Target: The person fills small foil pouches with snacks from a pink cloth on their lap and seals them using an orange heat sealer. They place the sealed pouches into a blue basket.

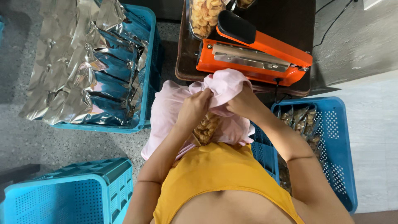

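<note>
My left hand (192, 108) and my right hand (242, 101) both grip the bunched top of a pale pink plastic bag (226, 85) that rests in my lap. Inside the bag, golden fried snacks (206, 126) show through a gap below my hands. Just beyond the bag, an orange heat sealer (253, 54) with a black handle sits on a dark brown table (286, 16). A clear bag of the same snacks (203, 16) lies behind the sealer.
A blue crate (147, 62) at the left holds several silver foil pouches (83, 62). Another blue crate (336, 137) at the right holds filled clear snack packets (298, 118). An upturned blue crate (70, 191) stands at the lower left. Black cables (336, 20) run at the top right.
</note>
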